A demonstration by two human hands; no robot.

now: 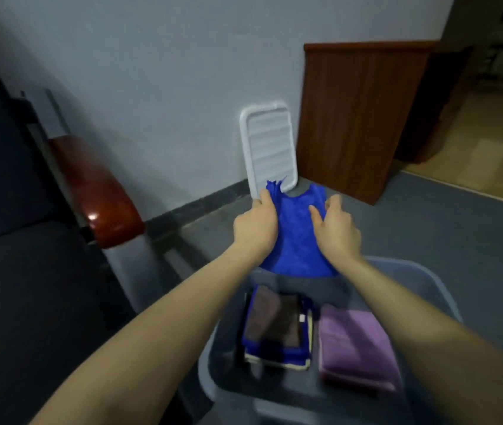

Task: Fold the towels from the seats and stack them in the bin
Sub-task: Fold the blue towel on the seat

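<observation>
Left hand point(254, 223): fingers curled round the left edge of the blue towel point(297, 240), gripping it. Right hand point(337, 230): fingers bent, pinching the towel's right edge. Towel: held up over the far side of the grey bin point(446, 302). In the bin: folded stack with brown towel point(274, 317) on top, left; folded purple towel point(357, 345), right. White lid point(270, 145): leaning against the far wall. Seat point(14, 271) with red-brown armrest point(97, 191): left.
</observation>
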